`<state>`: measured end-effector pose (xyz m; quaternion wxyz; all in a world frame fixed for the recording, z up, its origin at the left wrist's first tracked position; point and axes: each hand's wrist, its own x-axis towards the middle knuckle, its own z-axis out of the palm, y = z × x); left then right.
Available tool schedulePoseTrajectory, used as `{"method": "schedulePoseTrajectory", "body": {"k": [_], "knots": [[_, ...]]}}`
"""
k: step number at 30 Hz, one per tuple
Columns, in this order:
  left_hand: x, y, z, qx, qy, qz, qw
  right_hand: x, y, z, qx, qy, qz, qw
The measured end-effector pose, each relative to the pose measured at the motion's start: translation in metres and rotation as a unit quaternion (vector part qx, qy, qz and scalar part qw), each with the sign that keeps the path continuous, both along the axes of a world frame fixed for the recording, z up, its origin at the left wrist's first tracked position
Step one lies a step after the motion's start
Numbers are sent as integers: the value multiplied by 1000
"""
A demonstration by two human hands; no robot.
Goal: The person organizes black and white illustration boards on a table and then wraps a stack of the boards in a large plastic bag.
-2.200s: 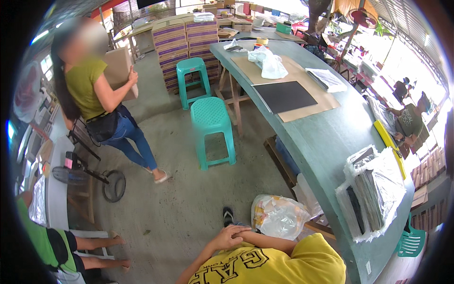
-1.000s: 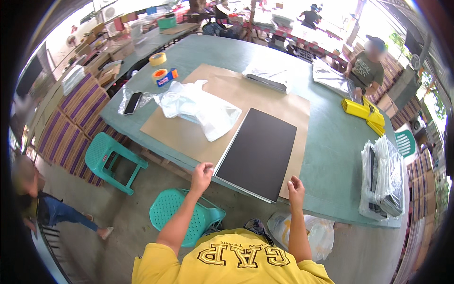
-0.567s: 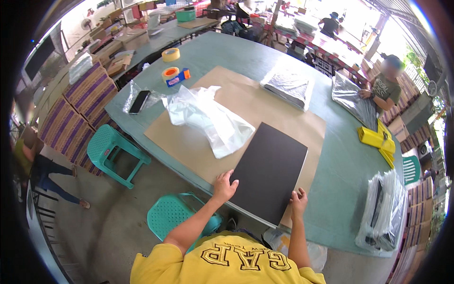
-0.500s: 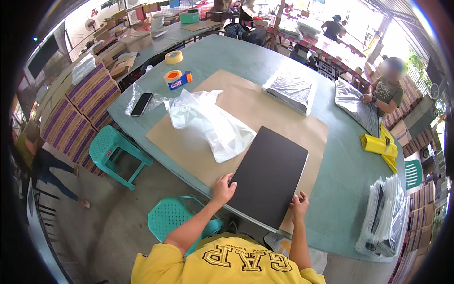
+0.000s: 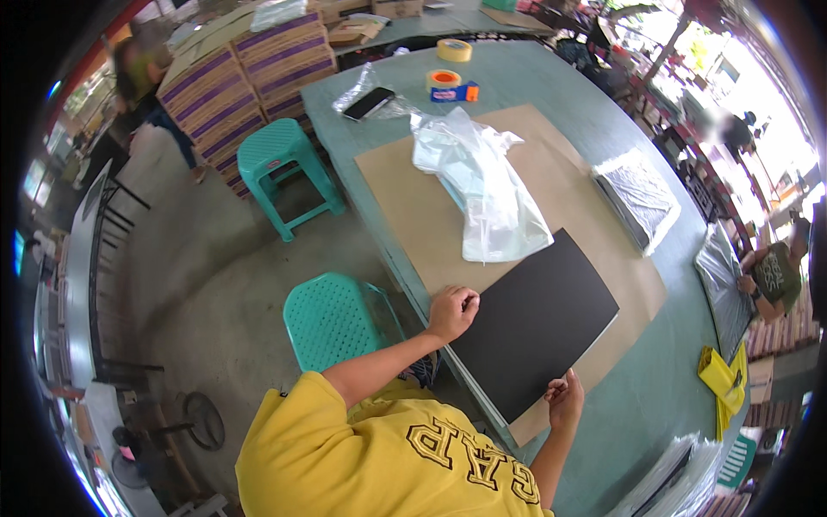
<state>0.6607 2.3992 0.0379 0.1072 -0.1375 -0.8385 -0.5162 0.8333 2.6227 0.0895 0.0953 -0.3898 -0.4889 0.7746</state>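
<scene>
A stack of large black sheets [image 5: 538,323] with a pale edge showing along its side lies slantwise near the table's front edge. At its left edge is my left hand [image 5: 454,314], fingers curled in; anything inside them is hidden. My right hand [image 5: 564,398] rests beside the right edge close to the near corner, fingers loosely bent and apart, seemingly touching the edge. Under the stack spreads a large brown paper sheet [image 5: 396,198]. Crumpled translucent white plastic bags [image 5: 482,185] lie on the paper just beyond the stack.
On the green table [image 5: 620,448] are a tape dispenser [image 5: 452,88], a tape roll [image 5: 454,50], a black phone [image 5: 369,103], a wrapped pack [image 5: 637,202], yellow plastic [image 5: 722,383] and more wrapped packs [image 5: 672,482]. Green stools [image 5: 332,319] stand left. A co-worker [image 5: 775,276] handles plastic at right.
The view has swung to the right and tilted. My left hand has curled more tightly at the stack's edge; my right hand stays by the right edge. The stack lies about where it was.
</scene>
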Motion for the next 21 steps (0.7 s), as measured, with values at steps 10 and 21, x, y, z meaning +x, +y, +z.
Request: {"method": "schedulePoseTrajectory", "body": {"k": [10,21], "knots": [[11,-11,6,-51,-7,-100,994,-32,34,-19,403,-14,-63,913],[32,14,18,-298,83,-65,949,-14,25,-56,536,-30,-103,837]]}}
